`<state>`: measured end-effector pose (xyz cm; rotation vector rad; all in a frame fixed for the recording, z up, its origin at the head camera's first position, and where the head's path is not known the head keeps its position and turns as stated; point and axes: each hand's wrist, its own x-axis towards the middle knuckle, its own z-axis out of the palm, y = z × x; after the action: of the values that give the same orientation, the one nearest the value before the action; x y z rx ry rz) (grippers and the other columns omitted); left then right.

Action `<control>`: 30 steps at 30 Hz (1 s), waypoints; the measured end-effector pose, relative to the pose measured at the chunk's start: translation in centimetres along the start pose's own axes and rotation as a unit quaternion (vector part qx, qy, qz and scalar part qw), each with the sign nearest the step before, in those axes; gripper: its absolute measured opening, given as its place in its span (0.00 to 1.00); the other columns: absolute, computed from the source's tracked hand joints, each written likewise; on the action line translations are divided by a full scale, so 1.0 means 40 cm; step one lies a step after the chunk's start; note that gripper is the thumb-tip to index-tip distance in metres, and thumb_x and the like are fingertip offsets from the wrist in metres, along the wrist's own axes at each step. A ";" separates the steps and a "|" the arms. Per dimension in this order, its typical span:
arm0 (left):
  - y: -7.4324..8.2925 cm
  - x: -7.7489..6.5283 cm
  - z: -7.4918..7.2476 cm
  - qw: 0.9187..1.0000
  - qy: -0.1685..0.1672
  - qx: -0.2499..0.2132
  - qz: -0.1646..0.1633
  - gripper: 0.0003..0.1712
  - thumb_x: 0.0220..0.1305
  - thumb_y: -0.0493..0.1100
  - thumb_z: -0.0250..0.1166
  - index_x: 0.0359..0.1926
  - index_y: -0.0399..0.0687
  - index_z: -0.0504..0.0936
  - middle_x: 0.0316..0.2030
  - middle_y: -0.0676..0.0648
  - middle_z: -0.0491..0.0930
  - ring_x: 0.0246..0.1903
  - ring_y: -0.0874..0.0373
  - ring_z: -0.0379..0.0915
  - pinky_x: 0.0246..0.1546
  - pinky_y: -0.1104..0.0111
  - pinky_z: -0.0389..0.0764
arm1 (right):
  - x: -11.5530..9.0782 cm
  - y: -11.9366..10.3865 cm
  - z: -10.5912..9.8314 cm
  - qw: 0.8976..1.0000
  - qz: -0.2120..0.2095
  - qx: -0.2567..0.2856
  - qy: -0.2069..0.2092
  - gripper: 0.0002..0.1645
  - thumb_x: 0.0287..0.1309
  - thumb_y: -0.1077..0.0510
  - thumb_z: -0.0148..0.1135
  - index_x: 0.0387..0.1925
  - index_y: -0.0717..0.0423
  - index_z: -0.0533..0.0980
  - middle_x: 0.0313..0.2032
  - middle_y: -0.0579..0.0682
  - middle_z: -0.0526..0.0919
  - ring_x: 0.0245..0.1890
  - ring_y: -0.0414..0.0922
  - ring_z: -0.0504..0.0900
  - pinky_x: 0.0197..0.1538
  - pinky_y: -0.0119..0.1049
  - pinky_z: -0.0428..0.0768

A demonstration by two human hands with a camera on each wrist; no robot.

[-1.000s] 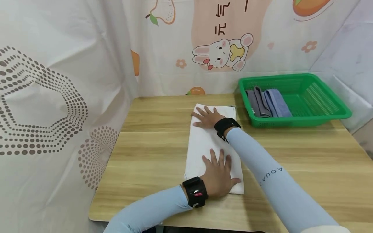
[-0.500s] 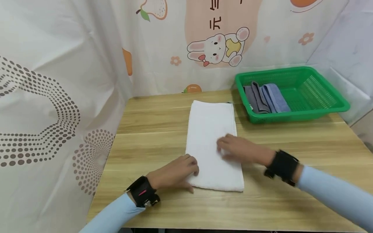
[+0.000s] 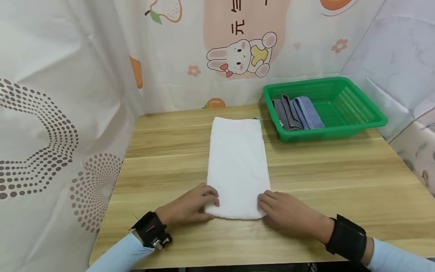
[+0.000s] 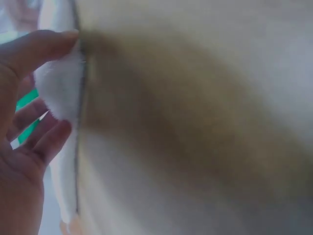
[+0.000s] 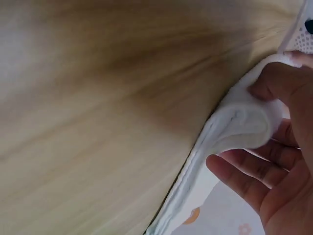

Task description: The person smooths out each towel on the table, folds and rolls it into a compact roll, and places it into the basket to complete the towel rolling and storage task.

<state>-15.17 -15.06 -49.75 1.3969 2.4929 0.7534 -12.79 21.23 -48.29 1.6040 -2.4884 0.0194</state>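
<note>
A folded white towel lies lengthwise on the wooden table, its short near edge towards me. At the near left corner my left hand holds the towel, fingers bent over the top and thumb at the near edge. The left wrist view shows the white pile bulging between thumb and fingers. My right hand grips the near right corner. In the right wrist view the layered edge curls up in a loop between thumb and fingers. Parts of both corners are hidden beneath the fingers.
A green plastic basket stands at the back right of the table. Inside its left end are a folded grey cloth and a folded blue cloth. A printed white curtain hangs behind.
Both hands lay flat on the towel a second ago. The left has moved to the near left corner, the right has come back to the near right corner, and both now pinch it.
</note>
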 end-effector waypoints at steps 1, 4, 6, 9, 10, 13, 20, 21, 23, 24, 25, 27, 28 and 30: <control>0.002 0.002 0.008 1.000 0.007 0.005 0.002 0.19 0.64 0.51 0.75 0.52 0.56 0.80 0.58 0.55 0.73 0.55 0.62 0.65 0.52 0.73 0.73 | -0.004 0.004 0.001 1.000 0.002 -0.006 0.001 0.17 0.62 0.59 0.69 0.50 0.62 0.77 0.48 0.53 0.78 0.47 0.46 0.78 0.50 0.39 0.82; 0.009 0.011 0.028 0.999 0.025 0.039 0.010 0.24 0.63 0.58 0.74 0.55 0.56 0.79 0.55 0.56 0.73 0.52 0.63 0.65 0.48 0.75 0.72 | -0.011 0.022 0.005 0.999 0.003 -0.037 0.005 0.13 0.75 0.68 0.48 0.51 0.66 0.78 0.50 0.57 0.79 0.50 0.50 0.79 0.52 0.42 0.82; 0.017 0.018 0.036 0.997 0.037 0.070 0.016 0.26 0.63 0.60 0.73 0.55 0.55 0.79 0.53 0.56 0.74 0.50 0.63 0.65 0.47 0.75 0.72 | -0.013 0.031 0.008 0.998 0.002 -0.058 0.016 0.26 0.80 0.70 0.29 0.50 0.67 0.78 0.49 0.58 0.79 0.50 0.51 0.79 0.52 0.44 0.82; 0.028 0.027 0.040 0.990 0.052 0.130 0.021 0.23 0.64 0.59 0.72 0.53 0.54 0.80 0.50 0.55 0.75 0.49 0.61 0.68 0.47 0.72 0.73 | -0.015 0.040 0.014 0.997 0.001 -0.067 0.033 0.44 0.79 0.65 0.07 0.47 0.67 0.78 0.46 0.57 0.78 0.45 0.50 0.77 0.47 0.42 0.81; 0.032 0.028 0.040 0.987 0.055 0.147 0.021 0.21 0.65 0.58 0.72 0.52 0.54 0.80 0.49 0.54 0.76 0.48 0.61 0.69 0.47 0.71 0.74 | -0.017 0.041 0.015 0.997 -0.001 -0.064 0.036 0.41 0.79 0.66 0.09 0.46 0.66 0.78 0.44 0.57 0.77 0.44 0.50 0.77 0.46 0.41 0.81; 0.042 0.030 0.036 0.980 0.060 0.186 0.022 0.16 0.67 0.52 0.70 0.51 0.51 0.81 0.48 0.53 0.78 0.50 0.59 0.74 0.49 0.69 0.77 | -0.023 0.044 0.017 0.999 0.002 -0.043 0.030 0.18 0.77 0.72 0.39 0.46 0.66 0.78 0.43 0.56 0.78 0.42 0.49 0.77 0.46 0.40 0.81; 0.047 0.025 0.023 0.984 0.081 0.159 -0.024 0.17 0.77 0.45 0.59 0.61 0.46 0.77 0.46 0.53 0.81 0.45 0.64 0.78 0.46 0.70 0.81 | -0.022 0.057 0.011 0.989 0.101 0.100 0.050 0.28 0.52 0.68 0.75 0.54 0.62 0.74 0.38 0.50 0.81 0.37 0.41 0.79 0.39 0.35 0.82; 0.045 0.023 0.022 0.986 0.084 0.142 -0.034 0.17 0.77 0.45 0.58 0.62 0.46 0.77 0.46 0.53 0.81 0.45 0.65 0.78 0.45 0.70 0.81 | -0.022 0.062 0.011 0.983 0.121 0.129 0.057 0.27 0.54 0.67 0.74 0.55 0.60 0.74 0.37 0.48 0.80 0.36 0.39 0.79 0.38 0.34 0.82; 0.040 0.021 0.019 0.988 0.089 0.115 -0.045 0.16 0.78 0.46 0.58 0.61 0.46 0.78 0.47 0.53 0.80 0.44 0.65 0.76 0.44 0.70 0.81 | -0.019 0.073 0.014 0.967 0.159 0.188 0.058 0.25 0.57 0.66 0.71 0.55 0.57 0.73 0.37 0.46 0.80 0.34 0.36 0.77 0.37 0.33 0.80; 0.037 0.020 0.018 0.989 0.090 0.104 -0.052 0.16 0.78 0.46 0.58 0.60 0.46 0.79 0.46 0.53 0.79 0.43 0.65 0.75 0.43 0.70 0.81 | -0.018 0.080 0.016 0.959 0.175 0.215 0.058 0.23 0.59 0.65 0.70 0.54 0.56 0.73 0.36 0.45 0.80 0.33 0.35 0.76 0.36 0.32 0.80; 0.032 0.020 0.018 0.990 0.090 0.094 -0.060 0.15 0.79 0.46 0.57 0.58 0.46 0.81 0.46 0.53 0.78 0.43 0.65 0.74 0.43 0.70 0.80 | -0.016 0.088 0.018 0.949 0.190 0.244 0.057 0.21 0.61 0.63 0.70 0.53 0.55 0.74 0.37 0.44 0.82 0.33 0.34 0.77 0.37 0.32 0.80; 0.022 0.020 0.020 0.990 0.089 0.068 -0.084 0.13 0.79 0.47 0.57 0.54 0.48 0.83 0.42 0.56 0.75 0.39 0.65 0.71 0.41 0.71 0.78 | -0.014 0.105 0.023 0.928 0.218 0.299 0.051 0.17 0.65 0.61 0.68 0.52 0.53 0.73 0.38 0.43 0.84 0.34 0.33 0.79 0.38 0.33 0.80; 0.017 0.021 0.021 0.990 0.087 0.051 -0.098 0.13 0.80 0.47 0.56 0.51 0.49 0.84 0.40 0.56 0.74 0.37 0.65 0.69 0.39 0.71 0.77 | -0.013 0.113 0.026 0.915 0.230 0.327 0.044 0.15 0.67 0.60 0.67 0.51 0.52 0.73 0.37 0.42 0.85 0.33 0.33 0.79 0.38 0.32 0.80; 0.007 0.025 0.024 0.988 0.085 0.013 -0.130 0.12 0.80 0.47 0.55 0.44 0.50 0.84 0.35 0.58 0.72 0.33 0.66 0.67 0.35 0.71 0.74 | -0.009 0.128 0.030 0.894 0.249 0.370 0.036 0.14 0.69 0.57 0.67 0.51 0.51 0.72 0.35 0.40 0.86 0.31 0.34 0.81 0.37 0.33 0.79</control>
<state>-15.11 -13.79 -50.32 1.0238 2.7519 0.8172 -17.46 23.58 -49.07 1.0243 -2.9274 1.1923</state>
